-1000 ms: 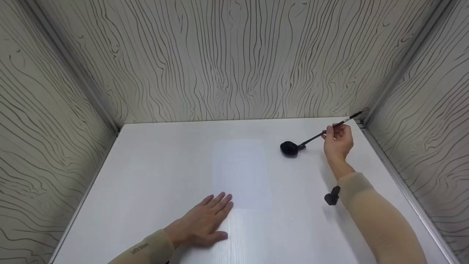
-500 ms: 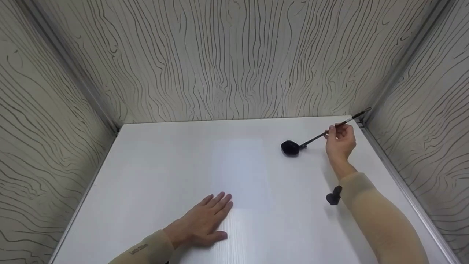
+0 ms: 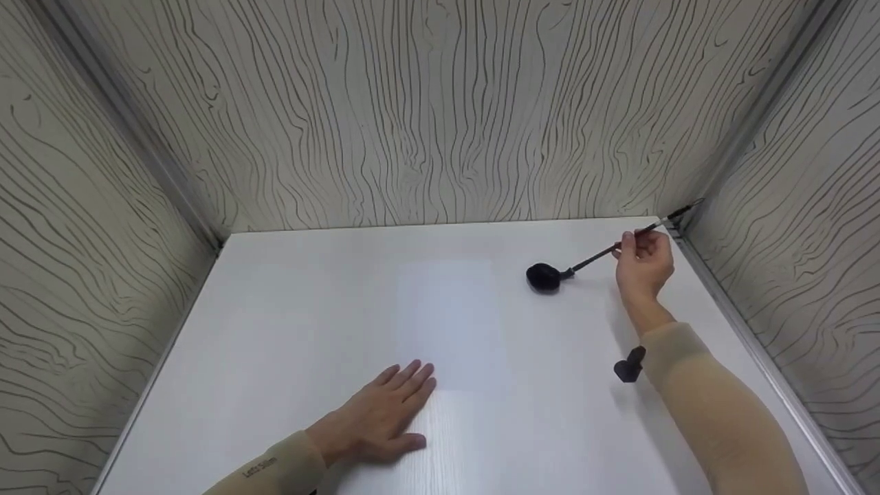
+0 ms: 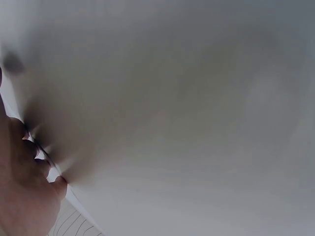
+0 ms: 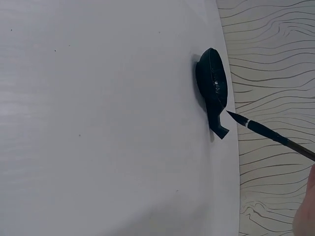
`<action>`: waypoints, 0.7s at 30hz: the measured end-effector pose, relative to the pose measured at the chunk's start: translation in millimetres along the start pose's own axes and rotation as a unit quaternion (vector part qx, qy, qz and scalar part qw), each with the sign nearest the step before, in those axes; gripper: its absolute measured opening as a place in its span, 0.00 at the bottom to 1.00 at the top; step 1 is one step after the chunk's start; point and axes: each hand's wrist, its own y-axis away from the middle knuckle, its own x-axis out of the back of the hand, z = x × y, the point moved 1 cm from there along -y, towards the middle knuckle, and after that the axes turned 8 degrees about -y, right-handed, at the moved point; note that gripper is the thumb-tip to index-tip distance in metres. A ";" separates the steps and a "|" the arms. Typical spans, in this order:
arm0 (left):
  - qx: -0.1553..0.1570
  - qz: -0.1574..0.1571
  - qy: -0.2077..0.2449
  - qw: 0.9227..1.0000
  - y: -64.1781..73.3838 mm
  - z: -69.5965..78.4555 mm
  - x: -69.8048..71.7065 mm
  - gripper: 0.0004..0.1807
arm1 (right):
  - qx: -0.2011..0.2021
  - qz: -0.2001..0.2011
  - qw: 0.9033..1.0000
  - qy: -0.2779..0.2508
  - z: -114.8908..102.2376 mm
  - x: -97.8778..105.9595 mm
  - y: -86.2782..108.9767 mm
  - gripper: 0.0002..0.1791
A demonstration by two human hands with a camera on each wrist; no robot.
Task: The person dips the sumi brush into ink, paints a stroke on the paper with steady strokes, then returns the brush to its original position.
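My right hand [image 3: 646, 268] pinches a calligraphy brush [image 3: 595, 259] by its shaft, at the far right of the table. The brush slants down to the left, its dark pointed tip by the short spout of a small black ink dish [image 3: 543, 278]. In the right wrist view the brush [image 5: 266, 132] has a pale band, and its tip is close to the dish [image 5: 211, 81]; whether they touch I cannot tell. My left hand [image 3: 385, 416] lies flat, fingers straight, over the near left part of a pale rectangular sheet [image 3: 450, 323]. It also shows in the left wrist view, as fingers [image 4: 59, 187] pressed down.
The white table [image 3: 289, 295] ends at a wood-grain patterned back wall [image 3: 440, 137]. Similar panels stand left and right, with grey metal strips at the corners. A black device [image 3: 629, 366] sits at the right sleeve's cuff.
The right hand has drifted slightly right with the brush, drawing its tip a little away from the dish's bowl toward the spout. The left hand has stayed in place.
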 end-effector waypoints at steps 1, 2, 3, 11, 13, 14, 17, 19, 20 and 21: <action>0.000 0.000 0.002 1.000 0.0 0.0 -0.1 0.52 | -0.004 0.002 1.000 0.000 0.4 -1.1 0.4 0.05; 0.001 -0.002 0.001 1.000 -0.1 0.0 -0.1 0.52 | -0.009 0.004 1.000 -0.002 0.9 -2.2 0.9 0.05; 0.002 -0.002 0.001 1.000 -0.3 0.0 -0.3 0.52 | -0.014 0.004 1.000 -0.003 2.1 -3.1 1.1 0.06; 0.002 0.004 -0.001 1.000 -0.5 0.4 -1.0 0.52 | -0.022 0.005 1.000 0.004 7.0 -5.0 3.4 0.08; 0.000 0.005 -0.005 1.000 -0.1 0.3 -1.0 0.52 | -0.015 0.007 1.000 0.003 5.9 -4.7 2.3 0.08; -0.001 0.004 -0.007 1.000 0.1 0.1 -1.0 0.52 | -0.011 0.007 1.000 0.004 5.6 -4.0 1.5 0.09; -0.002 0.000 -0.010 1.000 0.4 -0.4 -0.6 0.52 | 0.005 0.005 1.000 0.012 3.7 -1.5 -0.6 0.11; -0.001 -0.005 -0.008 1.000 0.1 -0.7 -0.5 0.52 | 0.016 0.007 1.000 0.017 1.9 0.7 -1.4 0.11; -0.001 -0.005 -0.004 1.000 0.0 -0.8 -0.5 0.52 | 0.018 0.007 1.000 0.019 1.0 1.8 -2.0 0.11; -0.002 -0.006 -0.002 1.000 -0.3 -0.9 -0.6 0.52 | 0.022 0.007 1.000 0.018 -0.4 2.5 -2.0 0.11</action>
